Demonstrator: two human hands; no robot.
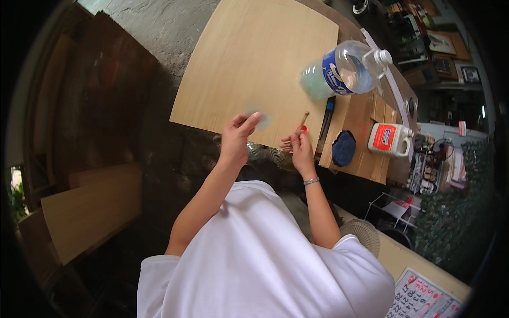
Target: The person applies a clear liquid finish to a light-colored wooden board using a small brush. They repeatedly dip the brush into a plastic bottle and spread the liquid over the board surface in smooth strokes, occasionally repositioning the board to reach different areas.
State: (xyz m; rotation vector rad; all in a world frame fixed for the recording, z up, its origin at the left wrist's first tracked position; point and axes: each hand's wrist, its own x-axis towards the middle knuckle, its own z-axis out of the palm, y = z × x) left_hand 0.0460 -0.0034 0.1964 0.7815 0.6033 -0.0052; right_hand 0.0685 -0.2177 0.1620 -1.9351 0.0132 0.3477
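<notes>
My left hand (pixel 237 139) is closed, thumb against fingers, at the near edge of a pale wooden board (pixel 249 58). A small greyish piece (pixel 263 121) shows at its fingertips, too blurred to name. To its right, my right hand (pixel 300 151) pinches a thin brown stick (pixel 303 120) that points up over the board. Something small and red (pixel 304 129) shows beside the stick; I cannot make out what it is. A metal band (pixel 311 180) circles my right wrist.
Right of the board's middle stands a large clear bottle (pixel 344 71) with a blue label. Nearby lie a black tool with a blue band (pixel 327 116), a dark blue pad (pixel 343 148), cardboard (pixel 366 164) and a white jug (pixel 389 139). More boards (pixel 95 206) lean at left.
</notes>
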